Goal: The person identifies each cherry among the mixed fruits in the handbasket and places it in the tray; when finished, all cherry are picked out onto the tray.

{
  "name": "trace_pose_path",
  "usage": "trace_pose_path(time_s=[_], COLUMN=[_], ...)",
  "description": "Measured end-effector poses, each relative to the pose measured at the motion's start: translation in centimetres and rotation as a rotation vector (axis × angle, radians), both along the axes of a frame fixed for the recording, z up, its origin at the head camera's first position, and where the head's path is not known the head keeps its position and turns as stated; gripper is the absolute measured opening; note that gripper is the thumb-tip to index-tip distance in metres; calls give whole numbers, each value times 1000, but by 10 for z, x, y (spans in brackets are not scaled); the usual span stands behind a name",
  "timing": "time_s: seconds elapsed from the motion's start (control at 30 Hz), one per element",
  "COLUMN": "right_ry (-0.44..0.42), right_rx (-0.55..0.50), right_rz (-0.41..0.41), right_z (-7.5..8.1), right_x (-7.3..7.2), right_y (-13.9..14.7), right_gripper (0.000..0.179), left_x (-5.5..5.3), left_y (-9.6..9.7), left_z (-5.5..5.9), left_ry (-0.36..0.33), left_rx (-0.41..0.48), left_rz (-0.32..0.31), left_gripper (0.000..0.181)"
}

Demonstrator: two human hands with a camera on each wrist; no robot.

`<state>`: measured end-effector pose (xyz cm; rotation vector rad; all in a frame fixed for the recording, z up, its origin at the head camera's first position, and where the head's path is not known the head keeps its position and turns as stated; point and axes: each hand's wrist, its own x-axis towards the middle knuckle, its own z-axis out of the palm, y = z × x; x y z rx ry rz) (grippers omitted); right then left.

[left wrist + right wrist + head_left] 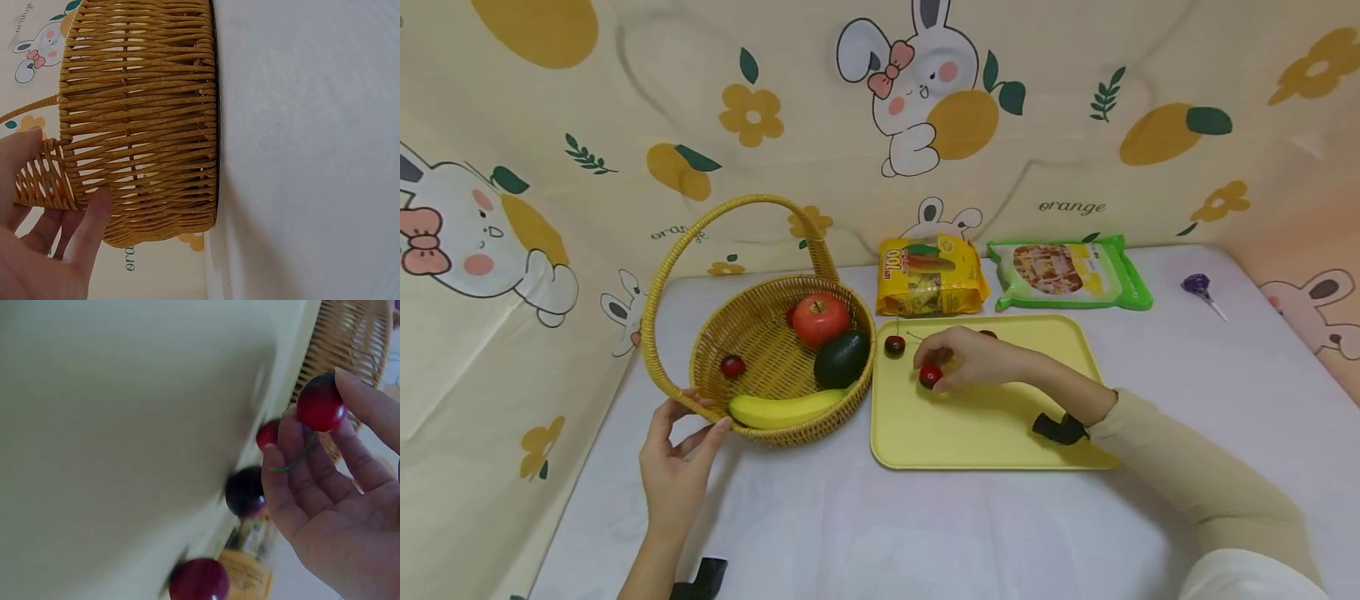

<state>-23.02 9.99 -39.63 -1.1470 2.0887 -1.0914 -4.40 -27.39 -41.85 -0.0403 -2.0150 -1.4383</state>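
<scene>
My right hand [973,360] pinches a dark red cherry [930,377] between thumb and fingers above the yellow tray [1000,450]. Its green stem hangs down past the fingers in the right wrist view. Another cherry [894,346] lies near the tray's left edge, and one more [988,334] is partly hidden behind the hand. With my left hand [677,471] I grip the wicker basket [760,292] at its rim, by the foot of the handle. Inside the basket are a banana [786,409], a red tomato-like fruit [821,321], an avocado [842,360] and a cherry [733,366].
Behind the tray stand a yellow snack bag [931,275] and a green-and-white food packet [1067,273]. A purple lollipop [1198,286] lies at the far right. Printed cloth hangs behind the white table [880,533]. The basket's tall handle [658,292] arches upward.
</scene>
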Motion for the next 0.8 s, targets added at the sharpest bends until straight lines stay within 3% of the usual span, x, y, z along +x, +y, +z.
trace_pose_path(time_s=[0.23, 0.53, 0.8], right_ry=[18, 198, 214], right_rx=[4, 97, 85], right_rz=[21, -14, 8], right_z=[-9, -12, -14], right_x=[5, 3, 2], right_y=[-9, -18, -19], right_gripper=[25, 25, 29], left_x=[1, 1, 1], left_y=[0, 1, 2], left_z=[0, 2, 3], left_ry=[-20, -17, -22], left_rx=[-2, 6, 5], left_rz=[6, 4, -1], left_gripper=[52, 52, 52])
